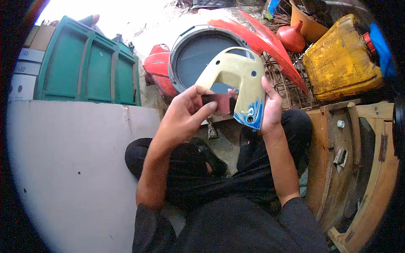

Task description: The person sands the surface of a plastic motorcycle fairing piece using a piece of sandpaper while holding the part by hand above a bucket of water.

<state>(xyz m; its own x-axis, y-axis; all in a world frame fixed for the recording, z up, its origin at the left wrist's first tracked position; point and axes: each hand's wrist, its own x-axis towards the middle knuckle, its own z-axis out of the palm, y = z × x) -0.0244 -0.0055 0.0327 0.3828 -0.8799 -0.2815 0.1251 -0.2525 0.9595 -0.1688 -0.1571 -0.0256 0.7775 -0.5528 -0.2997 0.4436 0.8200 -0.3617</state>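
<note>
My right hand [271, 107] grips the right edge of a cream, U-shaped body panel [242, 76]. The panel has several round holes, and worn blue and white paint shows at its lower right end. My left hand [185, 107] pinches a reddish-brown rectangular block [216, 104], which looks like a sanding block, thumb on its near face. That block sits by the panel's inner opening; whether it touches the panel I cannot tell. Behind the panel stands a round dark basin [179, 55] of grey liquid, partly hidden.
Red body panels [278, 48] lie behind and right of the basin, another red part [159, 67] on its left. A yellow jerrycan [341, 57] and red funnel [292, 37] stand far right. A white board [76, 168] and green panel [84, 63] are left; wooden frames [379, 168] right.
</note>
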